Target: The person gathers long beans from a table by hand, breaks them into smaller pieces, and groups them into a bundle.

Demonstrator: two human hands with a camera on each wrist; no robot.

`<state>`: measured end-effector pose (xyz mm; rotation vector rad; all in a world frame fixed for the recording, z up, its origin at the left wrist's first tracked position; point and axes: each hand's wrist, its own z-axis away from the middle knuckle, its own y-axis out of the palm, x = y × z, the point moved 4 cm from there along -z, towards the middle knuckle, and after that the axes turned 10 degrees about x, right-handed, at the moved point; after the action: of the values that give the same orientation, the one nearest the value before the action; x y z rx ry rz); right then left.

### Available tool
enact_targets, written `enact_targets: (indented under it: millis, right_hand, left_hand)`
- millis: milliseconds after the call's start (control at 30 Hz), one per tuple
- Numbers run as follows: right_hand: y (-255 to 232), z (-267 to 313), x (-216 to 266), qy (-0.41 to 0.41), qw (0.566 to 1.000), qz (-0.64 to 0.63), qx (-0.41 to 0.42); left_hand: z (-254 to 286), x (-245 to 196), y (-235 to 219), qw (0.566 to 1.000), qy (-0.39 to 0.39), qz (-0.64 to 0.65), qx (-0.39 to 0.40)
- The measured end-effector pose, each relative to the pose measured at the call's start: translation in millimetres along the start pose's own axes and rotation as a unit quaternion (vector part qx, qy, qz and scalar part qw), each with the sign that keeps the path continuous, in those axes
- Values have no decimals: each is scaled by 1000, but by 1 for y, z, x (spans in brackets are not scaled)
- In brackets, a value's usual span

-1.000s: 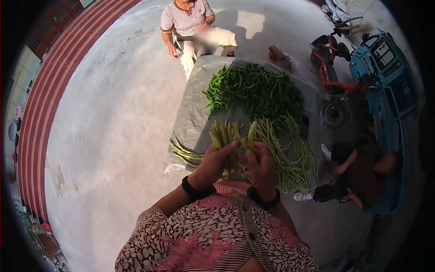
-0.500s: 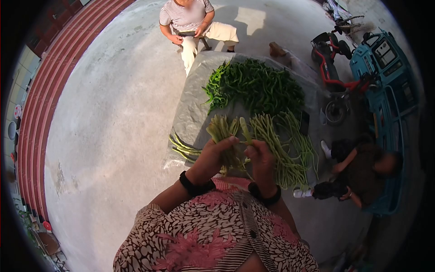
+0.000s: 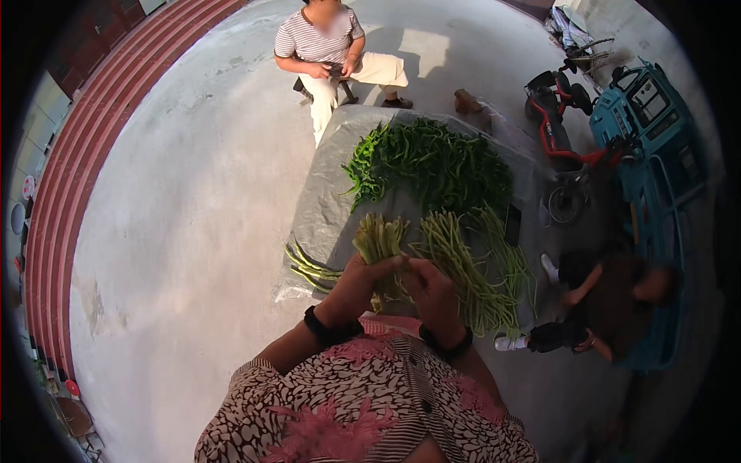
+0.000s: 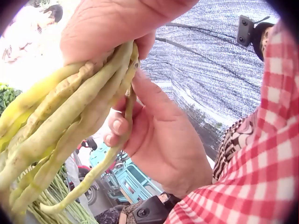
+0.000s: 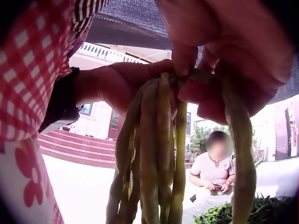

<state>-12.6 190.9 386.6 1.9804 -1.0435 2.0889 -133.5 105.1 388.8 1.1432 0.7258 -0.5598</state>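
Note:
My left hand (image 3: pixel 356 284) grips a bunch of pale long beans (image 4: pixel 60 126) upright in the head view, thumb across their stems. Right beside it, the fingertips of my right hand (image 3: pixel 434 297) meet the left thumb. In the right wrist view a single long bean (image 5: pixel 241 158) hangs from the right hand's fingers, apart from the bunch. The left wrist view shows that hand's thumb and fingers pinching this bean close to the stem ends. More long beans (image 3: pixel 455 262) lie on the sheet just beyond the right hand, and a few (image 3: pixel 311 268) lie left of the left hand.
A grey plastic sheet (image 3: pixel 318 189) carries a heap of green peppers (image 3: pixel 440 166) and a dark phone-like slab (image 3: pixel 512 224). One person (image 3: pixel 320 46) sits beyond it, another (image 3: pixel 617 301) at the right. Further right stand a red scooter (image 3: pixel 549 127) and a teal vehicle (image 3: pixel 652 108).
My right hand has moved left against the left hand, and the bean it held up between the hands no longer stands out there. The seated person's hands have come together.

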Motion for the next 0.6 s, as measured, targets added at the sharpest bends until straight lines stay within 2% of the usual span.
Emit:
enact_targets:
  millis: [33,133,233,333,367,400,433,467,533,567,600]
  right_hand:
    - [-1,0,4,-8,1000,26,1]
    - [-5,1,12,49,998,21,32]
    - [-14,0,3,-62,996,57,-5]
    - [-8,-3,-2,-87,987,-131,23]
    - [-9,-3,7,-122,986,-82,73]
    - [-9,1,23,-155,980,-33,125]
    - [-2,4,16,-155,972,-36,173]
    - [5,7,9,-153,963,-39,220]
    - [40,19,-53,-87,936,-152,306]
    - [36,20,-45,-86,950,-67,294]
    - [32,19,-36,-82,956,-42,279]
  left_hand:
    - [1,-1,-1,1000,0,-15,4]
    - [2,2,-2,1000,-5,-7,7]
    - [3,3,0,1000,4,-12,20]
    - [14,-20,34,995,23,-66,70]
    - [19,-25,43,992,30,-89,89]
    - [16,-27,41,962,101,-219,128]
    - [12,-24,34,910,170,-343,162]
    - [12,-21,33,836,234,-458,190]
    - [10,-41,54,776,284,-517,222]
    - [12,-48,65,743,308,-546,236]
    - [15,-48,67,845,228,-416,244]
